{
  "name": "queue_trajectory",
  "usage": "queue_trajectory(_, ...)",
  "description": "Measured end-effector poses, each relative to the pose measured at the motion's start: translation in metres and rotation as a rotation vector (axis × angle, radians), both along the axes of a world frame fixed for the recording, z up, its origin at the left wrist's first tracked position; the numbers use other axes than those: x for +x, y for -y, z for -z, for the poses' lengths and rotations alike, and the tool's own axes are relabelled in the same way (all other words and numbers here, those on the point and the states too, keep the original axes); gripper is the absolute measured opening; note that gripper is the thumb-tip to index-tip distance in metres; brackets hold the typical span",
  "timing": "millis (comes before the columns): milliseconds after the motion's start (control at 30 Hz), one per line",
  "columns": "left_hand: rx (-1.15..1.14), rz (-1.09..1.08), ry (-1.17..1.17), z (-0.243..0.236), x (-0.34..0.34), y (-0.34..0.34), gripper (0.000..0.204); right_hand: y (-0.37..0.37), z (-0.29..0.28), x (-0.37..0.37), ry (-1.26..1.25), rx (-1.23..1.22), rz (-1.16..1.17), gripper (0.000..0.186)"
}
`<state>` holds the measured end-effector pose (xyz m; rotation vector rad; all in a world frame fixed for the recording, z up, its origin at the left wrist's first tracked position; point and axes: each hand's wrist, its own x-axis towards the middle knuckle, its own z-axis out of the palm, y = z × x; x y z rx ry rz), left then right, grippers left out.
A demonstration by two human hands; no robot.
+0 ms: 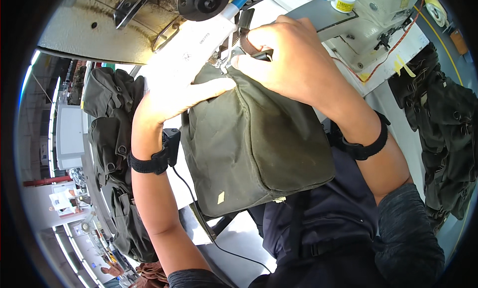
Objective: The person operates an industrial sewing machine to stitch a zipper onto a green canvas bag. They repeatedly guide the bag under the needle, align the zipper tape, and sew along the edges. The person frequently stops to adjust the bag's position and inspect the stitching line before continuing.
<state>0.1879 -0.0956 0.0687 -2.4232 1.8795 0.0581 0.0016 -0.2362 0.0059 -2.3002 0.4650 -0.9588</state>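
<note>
A dark olive fabric bag [219, 139] with a corded seam hangs toward me, its upper end under the presser foot [223, 65] of a sewing machine. On the bag's upper left side lies the stretched thumb of my left hand [181, 91]; strong glare and the machine head wash out its other fingers. Just right of the presser foot, my right hand [294, 64] is closed, with thumb and index finger pinching the bag's dark upper edge. A brownish strip [246, 42] shows by those fingertips. Both wrists wear black bands.
The sewing machine head [199, 37] and a dark round wheel [204, 0] stand close above my hands. Similar olive bags pile up at left [112, 139] and right [445, 129]. A black cable [191, 193] runs from my left wristband. Another machine [383, 29] stands at upper right.
</note>
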Motion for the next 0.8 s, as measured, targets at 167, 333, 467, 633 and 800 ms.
queue_trajectory(167,0.043,-0.108,-0.126,0.006,0.008,0.002,0.055,0.003,0.0,-0.001,-0.012,0.019,0.012,0.021)
queue_trajectory(333,0.023,-0.145,-0.228,0.007,0.012,0.002,0.058,0.0,0.004,0.0,0.047,-0.039,0.032,0.021)
queue_trajectory(467,-0.233,0.414,0.121,-0.023,0.01,0.015,0.051,-0.016,0.003,-0.003,0.153,-0.085,0.105,0.021)
queue_trajectory(633,-0.021,-0.15,-0.605,-0.044,0.053,-0.017,0.059,-0.059,0.023,-0.035,0.16,0.886,-0.248,0.024)
queue_trajectory(800,0.021,0.223,-0.067,-0.081,-0.075,-0.066,0.078,-0.062,0.054,-0.011,0.353,1.248,-0.458,0.027)
